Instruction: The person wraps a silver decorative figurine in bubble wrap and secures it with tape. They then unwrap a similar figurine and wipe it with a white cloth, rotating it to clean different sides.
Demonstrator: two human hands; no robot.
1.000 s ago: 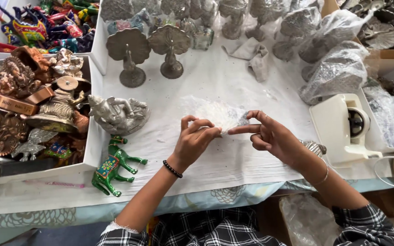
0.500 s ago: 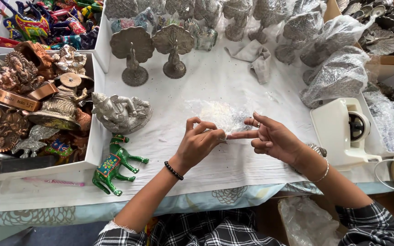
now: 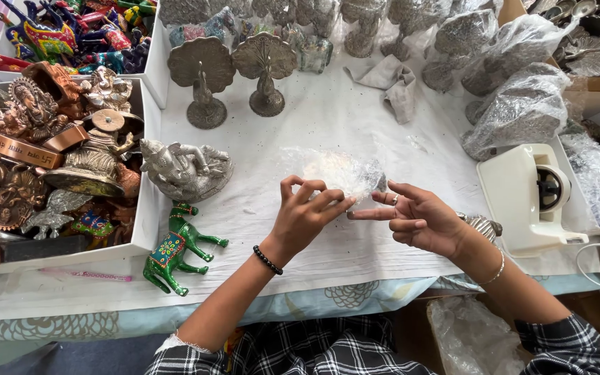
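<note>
The left hand (image 3: pixel 307 215) and the right hand (image 3: pixel 418 219) meet over the middle of the desk (image 3: pixel 328 118), just short of its near edge, and between their fingertips is a small piece of clear bubble wrap (image 3: pixel 338 172) that lies crumpled on the white cloth. The left hand is loosely curled, thumb and forefinger pinched near the wrap's near edge; the right hand is mostly open, its forefinger stretched toward the left fingertips. Whether either hand truly grips the film, or a strip of tape, is hard to tell, since the stuff is transparent. Nothing seems to sit inside the wrap, so the wrapping in hand looks barely begun. Toward the far right corner several figures in plastic wrap (image 3: pixel 522 111) already stand bundled, while two bare metal peacock stands (image 3: pixel 234 76) wait at the far edge, and a silver figurine (image 3: pixel 185 170) and a green painted horse (image 3: pixel 175 246) lie unwrapped near the left edge. A white tape dispenser (image 3: pixel 532 198) rests by the right edge, well within reach
</note>
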